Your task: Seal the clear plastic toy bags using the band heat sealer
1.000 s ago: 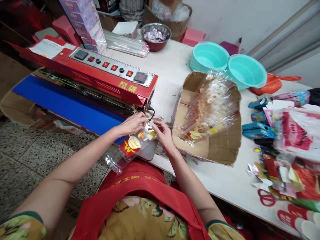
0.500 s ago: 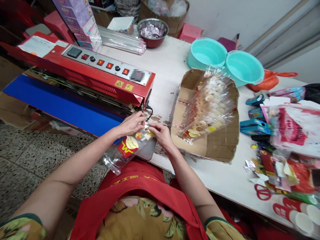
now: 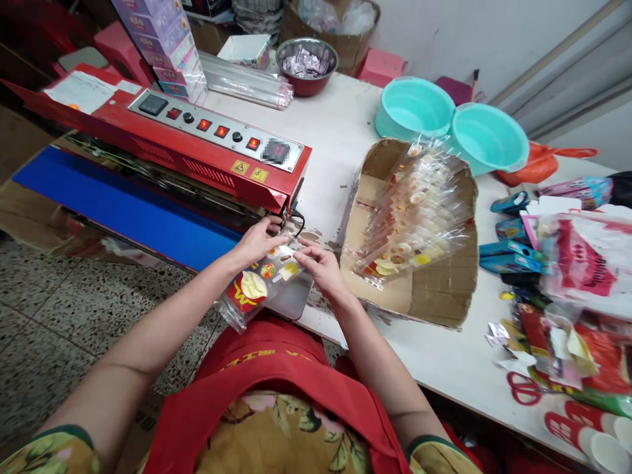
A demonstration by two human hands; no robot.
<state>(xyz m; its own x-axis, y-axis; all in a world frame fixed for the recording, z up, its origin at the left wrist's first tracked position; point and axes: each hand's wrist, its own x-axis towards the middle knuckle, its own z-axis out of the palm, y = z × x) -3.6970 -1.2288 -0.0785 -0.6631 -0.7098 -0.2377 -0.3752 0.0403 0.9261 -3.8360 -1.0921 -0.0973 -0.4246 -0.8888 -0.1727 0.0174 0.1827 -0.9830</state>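
Clear bag [image 3: 253,287], at eight o'clock of view centre: my left fingers [image 3: 270,222] and right fingers [image 3: 308,254] pinch its upper edge, which I should draw flat and evenly taut.

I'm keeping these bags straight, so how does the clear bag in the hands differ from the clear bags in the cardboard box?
The held bag is single; the boxed bags overlap in a row. The left hand and right hand are on the held bag, near the red sealing machine, while the boxed bags lie in the cardboard box with no hand on them. Both show colourful, food-like pieces through clear plastic.
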